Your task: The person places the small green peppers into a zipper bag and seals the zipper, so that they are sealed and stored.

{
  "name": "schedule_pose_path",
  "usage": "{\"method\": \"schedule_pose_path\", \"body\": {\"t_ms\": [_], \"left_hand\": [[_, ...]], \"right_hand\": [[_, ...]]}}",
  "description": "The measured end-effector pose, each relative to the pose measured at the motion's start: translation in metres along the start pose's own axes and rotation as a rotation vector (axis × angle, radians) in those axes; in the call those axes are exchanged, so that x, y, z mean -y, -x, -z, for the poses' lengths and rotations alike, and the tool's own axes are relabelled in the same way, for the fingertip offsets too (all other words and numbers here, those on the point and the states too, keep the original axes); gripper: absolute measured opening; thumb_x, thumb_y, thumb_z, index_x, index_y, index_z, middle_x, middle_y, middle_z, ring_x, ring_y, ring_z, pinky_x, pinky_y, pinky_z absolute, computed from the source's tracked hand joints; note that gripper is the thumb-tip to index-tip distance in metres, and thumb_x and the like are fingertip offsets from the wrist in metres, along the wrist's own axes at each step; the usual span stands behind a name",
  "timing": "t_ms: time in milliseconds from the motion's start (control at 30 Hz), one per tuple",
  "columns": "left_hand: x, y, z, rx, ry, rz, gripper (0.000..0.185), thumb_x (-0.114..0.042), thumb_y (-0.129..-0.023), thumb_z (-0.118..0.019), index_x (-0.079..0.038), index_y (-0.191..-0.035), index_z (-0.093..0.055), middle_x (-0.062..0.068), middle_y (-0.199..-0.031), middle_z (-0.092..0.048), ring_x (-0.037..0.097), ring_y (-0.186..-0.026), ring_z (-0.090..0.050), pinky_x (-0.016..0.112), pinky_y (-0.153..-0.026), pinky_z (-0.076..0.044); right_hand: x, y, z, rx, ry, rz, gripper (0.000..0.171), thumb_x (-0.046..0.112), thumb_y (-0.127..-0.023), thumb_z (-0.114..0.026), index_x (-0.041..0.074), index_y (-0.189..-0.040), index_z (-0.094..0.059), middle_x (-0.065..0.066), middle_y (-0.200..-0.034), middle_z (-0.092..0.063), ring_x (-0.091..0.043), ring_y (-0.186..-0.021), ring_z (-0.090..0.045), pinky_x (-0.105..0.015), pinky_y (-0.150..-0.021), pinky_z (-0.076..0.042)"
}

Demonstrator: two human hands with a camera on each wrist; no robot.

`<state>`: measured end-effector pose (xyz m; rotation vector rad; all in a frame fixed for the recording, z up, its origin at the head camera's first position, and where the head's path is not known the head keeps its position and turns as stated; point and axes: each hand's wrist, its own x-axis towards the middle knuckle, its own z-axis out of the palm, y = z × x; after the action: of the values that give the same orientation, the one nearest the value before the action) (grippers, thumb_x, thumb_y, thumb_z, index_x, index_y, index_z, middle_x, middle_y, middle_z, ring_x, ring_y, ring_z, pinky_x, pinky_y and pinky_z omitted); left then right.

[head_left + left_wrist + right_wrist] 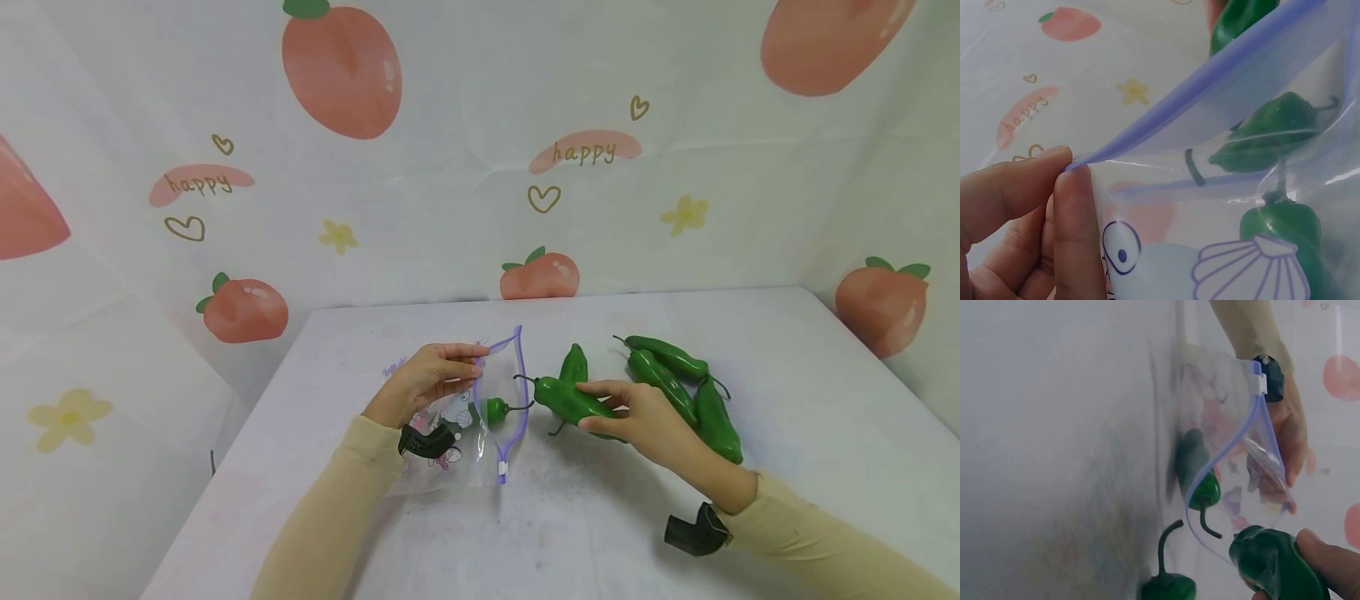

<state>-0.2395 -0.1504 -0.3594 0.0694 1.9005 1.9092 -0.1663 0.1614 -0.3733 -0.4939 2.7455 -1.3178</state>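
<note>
My left hand pinches the purple-edged rim of a clear zip bag printed with cartoon figures. The bag's mouth gapes to the right, with a white slider at its near corner. Inside lies a green pepper, its stem poking out through the mouth. Just right of the opening, my right hand grips another green pepper between thumb and fingers, stem toward the bag. Partly hidden behind that one, a further pepper rests on the table.
Several green peppers lie grouped on the white table, right of and beyond my right hand. A white cloth printed with peaches, flowers and hearts hangs behind the table. Dark wrist mounts sit at both cuffs.
</note>
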Motion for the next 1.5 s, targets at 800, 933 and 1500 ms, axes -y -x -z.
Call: {"method": "schedule_pose_path", "body": {"t_ms": [800, 933, 1500], "left_hand": [[-0.003, -0.001, -0.002, -0.009, 0.000, 0.010, 0.046, 0.003, -0.087, -0.066, 0.006, -0.131, -0.055, -0.003, -0.092, -0.065, 0.008, -0.077, -0.062, 0.019, -0.074, -0.055], [-0.003, -0.001, -0.001, -0.004, -0.005, 0.004, 0.041, 0.002, -0.086, -0.067, 0.003, -0.127, -0.060, -0.003, -0.092, -0.066, 0.008, -0.078, -0.062, 0.020, -0.075, -0.055], [-0.003, -0.002, -0.003, -0.008, -0.002, 0.025, 0.049, 0.003, -0.086, -0.067, 0.006, -0.133, -0.053, -0.004, -0.095, -0.065, 0.006, -0.079, -0.062, 0.019, -0.076, -0.055]], "right_hand": [[0.000, -0.010, -0.026, 0.098, 0.061, 0.070, 0.047, 0.024, -0.080, -0.079, 0.004, -0.121, -0.067, -0.016, -0.113, -0.069, -0.025, -0.092, -0.068, -0.037, -0.078, -0.057], [0.002, -0.013, -0.029, 0.106, 0.083, 0.098, 0.045, 0.022, -0.079, -0.080, 0.005, -0.120, -0.068, -0.016, -0.115, -0.068, -0.027, -0.097, -0.067, -0.041, -0.083, -0.057], [0.004, -0.020, -0.036, 0.159, 0.076, 0.164, 0.044, 0.014, -0.081, -0.078, 0.005, -0.122, -0.063, -0.012, -0.120, -0.067, -0.020, -0.092, -0.063, -0.033, -0.079, -0.054]]}}
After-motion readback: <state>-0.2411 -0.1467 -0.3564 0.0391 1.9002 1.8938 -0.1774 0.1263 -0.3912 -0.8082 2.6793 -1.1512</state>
